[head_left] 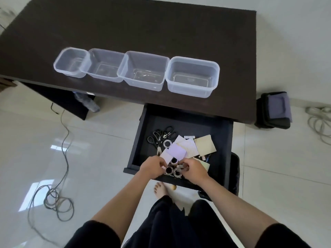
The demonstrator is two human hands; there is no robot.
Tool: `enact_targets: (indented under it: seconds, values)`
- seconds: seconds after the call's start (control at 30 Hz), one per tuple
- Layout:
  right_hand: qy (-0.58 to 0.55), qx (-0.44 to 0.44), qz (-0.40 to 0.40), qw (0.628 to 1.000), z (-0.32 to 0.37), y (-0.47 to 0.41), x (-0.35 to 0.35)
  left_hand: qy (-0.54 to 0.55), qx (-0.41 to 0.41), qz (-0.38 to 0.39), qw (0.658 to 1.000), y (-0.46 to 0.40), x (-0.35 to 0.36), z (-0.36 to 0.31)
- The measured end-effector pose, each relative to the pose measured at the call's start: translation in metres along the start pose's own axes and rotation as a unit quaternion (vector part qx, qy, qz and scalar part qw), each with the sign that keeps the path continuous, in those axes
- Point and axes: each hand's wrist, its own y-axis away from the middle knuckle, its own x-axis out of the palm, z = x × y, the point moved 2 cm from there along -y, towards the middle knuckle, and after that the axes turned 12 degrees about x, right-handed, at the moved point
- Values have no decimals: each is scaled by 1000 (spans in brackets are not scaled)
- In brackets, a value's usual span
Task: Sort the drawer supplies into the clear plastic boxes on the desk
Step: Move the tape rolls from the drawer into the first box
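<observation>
Several clear plastic boxes stand in a row on the dark desk [161,24]; the rightmost box [192,59] sits just above the open black drawer [138,136]. The drawer holds black scissors [162,136], a lone tape roll [167,144], note-paper pads [176,152] and tan cards [205,144]. At the drawer's front, my left hand [152,166] and my right hand [194,170] both curl their fingers round a cluster of tape rolls [172,170]. Pens [206,157] peek out under the cards.
A dark bag [275,110] lies on the floor right of the desk, with a pale cable [320,120] beyond it. A coiled dark cable [57,196] trails across the tiles at left. My bare foot [161,189] stands below the drawer.
</observation>
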Motion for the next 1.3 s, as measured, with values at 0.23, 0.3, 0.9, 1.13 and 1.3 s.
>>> enact_targets:
  seconds: [0.23,0.3,0.9,1.13,1.3]
  values:
    - [127,7,1,992,6,-15,14,-99,-5,68,993,-22,3,15]
    - [155,6,-4,988,6,-21,15,-92,-2,66,994,-27,0,18]
    - [201,-18,-39,979,1,-36,21,80,-17,-13,997,-37,1,35]
    - [194,-23,-37,980,0,-34,19,64,-96,-81,990,-34,-7,42]
    - [184,-19,-33,982,-1,-34,18,62,-122,-40,990,-36,-11,47]
